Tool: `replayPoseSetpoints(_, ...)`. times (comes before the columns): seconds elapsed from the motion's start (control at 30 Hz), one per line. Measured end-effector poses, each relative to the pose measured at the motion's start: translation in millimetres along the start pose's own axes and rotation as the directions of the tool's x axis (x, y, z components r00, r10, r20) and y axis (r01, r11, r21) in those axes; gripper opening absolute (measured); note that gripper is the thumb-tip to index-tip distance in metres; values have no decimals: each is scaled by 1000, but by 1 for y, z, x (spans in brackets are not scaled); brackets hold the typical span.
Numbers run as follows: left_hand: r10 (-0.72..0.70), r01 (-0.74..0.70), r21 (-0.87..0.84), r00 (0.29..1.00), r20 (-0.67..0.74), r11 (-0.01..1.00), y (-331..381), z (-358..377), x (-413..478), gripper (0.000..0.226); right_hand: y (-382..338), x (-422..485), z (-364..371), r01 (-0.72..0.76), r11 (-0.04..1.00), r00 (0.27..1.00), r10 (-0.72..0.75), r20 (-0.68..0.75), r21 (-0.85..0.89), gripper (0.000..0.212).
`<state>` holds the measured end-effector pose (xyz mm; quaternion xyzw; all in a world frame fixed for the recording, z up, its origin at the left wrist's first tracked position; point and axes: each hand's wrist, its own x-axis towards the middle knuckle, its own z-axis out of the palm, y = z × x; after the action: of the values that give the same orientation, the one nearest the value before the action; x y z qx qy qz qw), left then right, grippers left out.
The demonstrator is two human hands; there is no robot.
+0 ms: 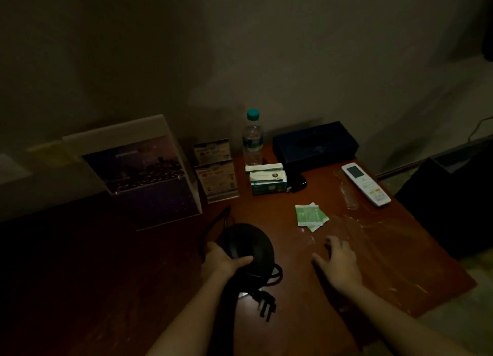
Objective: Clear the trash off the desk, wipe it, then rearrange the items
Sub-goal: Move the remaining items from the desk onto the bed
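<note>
L hand (221, 262) grips black domed corded appliance (248, 245) at front of reddish wooden desk (293, 318) | R hand (341, 262) flat, fingers spread, empty, by crumpled clear plastic wrap (373, 238) | I judge trash uncleared, wiping unstarted | count: two green sachets (310, 215), one clear water bottle (252, 139), one white remote (365, 183)

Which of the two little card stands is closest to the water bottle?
The rear card stand, right beside the water bottle. The front card stand sits farther from it, nearer the camera.
</note>
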<state>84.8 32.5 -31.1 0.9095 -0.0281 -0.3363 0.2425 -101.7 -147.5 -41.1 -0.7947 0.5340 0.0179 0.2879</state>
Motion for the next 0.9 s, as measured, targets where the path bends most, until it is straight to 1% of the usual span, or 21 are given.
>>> replayPoseSetpoints(0.07, 19, -18, -16, 998, 52, 1000, 13, 10, 9, 103, -4, 24, -8, 7, 1000, 1000, -6, -22, 19, 58)
replayPoseSetpoints(0.13, 44, -39, -49, 995, 94, 998, 22, 18, 18, 99, -7, 45, -13, 29, 1000, 999, -29, -13, 13, 60)
replayPoseSetpoints(0.33, 31, -12, -113, 984, 173, 993, 50, 31, 38, 96, -27, 95, -11, 77, 995, 997, -76, 17, -66, 67)
replayPoseSetpoints(0.4, 40, -15, -118, 978, 206, 993, 56, 32, 42, 95, -32, 105, -5, 68, 987, 998, -67, 13, -146, 69)
replayPoseSetpoints(0.47, 50, -21, -122, 970, 239, 992, 58, 31, 44, 85, -33, 110, -2, 37, 984, 999, -32, 31, -176, 68)
replayPoseSetpoints(0.53, 50, -21, -114, 965, 258, 993, 60, 31, 46, 78, -35, 111, 3, -34, 986, 996, 47, 78, -164, 66)
replayPoseSetpoints(0.6, 53, -25, -107, 963, 264, 994, 62, 32, 49, 85, -38, 113, 7, -61, 984, 989, 83, 126, -167, 61)
replayPoseSetpoints(0.63, 47, -21, -102, 964, 260, 995, 64, 32, 48, 90, -40, 114, 8, -45, 993, 988, 60, 142, -109, 55)
replayPoseSetpoints(0.67, 39, -15, -93, 966, 255, 996, 66, 32, 49, 92, -42, 115, 7, -17, 1000, 986, 15, 165, 12, 46)
replayPoseSetpoints(0.73, 38, -20, -76, 967, 253, 997, 66, 31, 49, 91, -47, 121, -2, 45, 963, 975, -101, 198, 266, 34)
replayPoseSetpoints(0.77, 42, -25, -70, 966, 256, 997, 66, 32, 48, 91, -51, 126, -9, 90, 941, 968, -159, 194, 326, 32)
replayPoseSetpoints(0.83, 43, -29, -58, 964, 261, 998, 66, 31, 47, 92, -59, 139, -25, 210, 926, 943, -276, 184, 313, 39)
replayPoseSetpoints(0.9, 31, -19, -47, 962, 271, 999, 67, 31, 46, 94, -69, 155, -37, 321, 925, 900, -365, 237, 205, 60)
